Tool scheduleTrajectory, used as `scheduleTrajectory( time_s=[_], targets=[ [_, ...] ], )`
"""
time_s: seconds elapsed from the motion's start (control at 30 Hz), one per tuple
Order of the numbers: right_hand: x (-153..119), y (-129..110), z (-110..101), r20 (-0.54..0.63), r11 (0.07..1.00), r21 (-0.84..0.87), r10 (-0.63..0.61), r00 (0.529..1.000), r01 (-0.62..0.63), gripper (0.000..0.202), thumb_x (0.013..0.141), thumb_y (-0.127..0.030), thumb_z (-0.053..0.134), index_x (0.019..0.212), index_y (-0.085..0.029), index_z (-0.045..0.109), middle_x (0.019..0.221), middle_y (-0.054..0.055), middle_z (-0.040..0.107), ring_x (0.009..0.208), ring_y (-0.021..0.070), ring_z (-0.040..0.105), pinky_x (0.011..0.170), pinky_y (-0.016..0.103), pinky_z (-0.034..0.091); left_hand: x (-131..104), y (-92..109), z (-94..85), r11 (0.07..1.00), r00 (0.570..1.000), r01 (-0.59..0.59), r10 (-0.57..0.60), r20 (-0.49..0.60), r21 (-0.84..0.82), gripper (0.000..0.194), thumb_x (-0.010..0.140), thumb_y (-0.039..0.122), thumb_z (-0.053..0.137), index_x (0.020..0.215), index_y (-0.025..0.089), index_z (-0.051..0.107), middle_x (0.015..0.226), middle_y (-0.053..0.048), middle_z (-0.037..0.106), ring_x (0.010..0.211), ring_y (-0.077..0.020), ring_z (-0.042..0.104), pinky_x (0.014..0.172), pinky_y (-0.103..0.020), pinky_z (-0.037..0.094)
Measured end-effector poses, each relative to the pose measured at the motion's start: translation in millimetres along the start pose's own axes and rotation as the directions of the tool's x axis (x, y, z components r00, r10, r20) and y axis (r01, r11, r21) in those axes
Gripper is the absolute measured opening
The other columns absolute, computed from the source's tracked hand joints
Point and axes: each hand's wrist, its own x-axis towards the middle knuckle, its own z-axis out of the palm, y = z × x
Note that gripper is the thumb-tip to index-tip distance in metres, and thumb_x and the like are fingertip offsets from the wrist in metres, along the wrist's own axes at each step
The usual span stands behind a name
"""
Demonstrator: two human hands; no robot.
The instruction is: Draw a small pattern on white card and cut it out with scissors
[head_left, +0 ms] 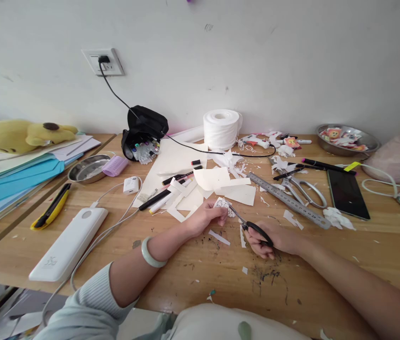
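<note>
My left hand point(211, 218) pinches a small piece of white paper point(225, 206) with a black line drawing on it. To its right, my right hand point(265, 240) is closed round the black handles of a pair of scissors point(258, 232). The scissor blades point up and left and meet the right side of the drawn paper. Narrow paper scraps point(219, 237) lie on the wooden table just below my hands. Beyond them are cut sheets of cream paper point(237, 191).
A steel ruler point(288, 200), larger metal scissors point(308, 191) and a phone point(347, 193) lie to the right. Markers, a paper roll point(221, 130) and a black pen case point(145, 134) stand behind. On the left are a power bank point(68, 245), cables and a yellow cutter point(51, 208).
</note>
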Motion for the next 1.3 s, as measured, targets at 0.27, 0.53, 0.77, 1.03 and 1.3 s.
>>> scheduleTrajectory(
  time_s=[0.27, 0.53, 0.77, 1.03, 1.3],
  targets=[
    [1.2, 0.3, -1.8, 0.015, 1.000, 0.014, 0.008, 1.000, -0.008, 0.053, 0.072, -0.071, 0.042, 0.060, -0.021, 0.031, 0.040, -0.009, 0.032, 0.037, 0.0063, 0.035, 0.036, 0.018, 0.034, 1.5, 1.1, 0.0, 0.998, 0.999, -0.002, -0.002, -0.049, -0.070, 0.027, 0.072, 0.029, 0.053, 0.049, 0.017, 0.048, 0.046, 0.002, 0.048, 0.049, -0.0103, 0.041, 0.058, -0.026, 0.032],
    [-0.8, -4.0, 1.6, -0.034, 1.000, -0.011, -0.029, 0.999, 0.029, 0.047, 0.077, -0.063, 0.040, 0.058, -0.021, 0.031, 0.038, -0.009, 0.030, 0.036, 0.0071, 0.037, 0.036, 0.019, 0.036, 1.3, 2.0, -0.6, 0.999, 0.999, -0.002, 0.000, -0.048, -0.050, 0.028, 0.072, 0.032, 0.054, 0.050, 0.017, 0.047, 0.048, 0.002, 0.047, 0.050, -0.0103, 0.041, 0.058, -0.026, 0.032],
    [-1.6, -1.9, 1.9, -0.036, 1.000, -0.012, -0.020, 0.999, 0.020, 0.048, 0.077, -0.064, 0.041, 0.059, -0.021, 0.031, 0.039, -0.009, 0.030, 0.038, 0.0070, 0.037, 0.037, 0.018, 0.037, 1.4, -0.2, -2.8, 1.000, 1.000, -0.002, 0.003, -0.017, 0.014, 0.031, 0.074, 0.033, 0.052, 0.048, 0.017, 0.045, 0.047, 0.002, 0.046, 0.050, -0.0105, 0.039, 0.058, -0.027, 0.031],
    [1.5, 4.8, -2.3, 0.015, 1.000, 0.014, -0.025, 1.000, 0.025, 0.048, 0.076, -0.065, 0.042, 0.061, -0.021, 0.032, 0.041, -0.008, 0.032, 0.038, 0.0073, 0.038, 0.037, 0.018, 0.035, 1.4, -0.4, -2.2, 1.000, 0.999, -0.007, 0.008, -0.042, 0.008, 0.031, 0.074, 0.031, 0.051, 0.047, 0.017, 0.046, 0.046, 0.002, 0.045, 0.049, -0.0102, 0.038, 0.057, -0.027, 0.029],
    [1.2, 4.8, -2.3, -0.008, 0.999, 0.027, -0.019, 1.000, 0.019, 0.041, 0.077, -0.057, 0.044, 0.060, -0.021, 0.033, 0.039, -0.008, 0.033, 0.036, 0.0070, 0.036, 0.035, 0.018, 0.033, 1.4, 3.2, 0.3, 0.997, 0.994, -0.017, 0.009, -0.107, -0.072, 0.027, 0.070, 0.031, 0.055, 0.051, 0.017, 0.043, 0.048, 0.003, 0.044, 0.048, -0.0094, 0.038, 0.056, -0.027, 0.030]
  ],
)
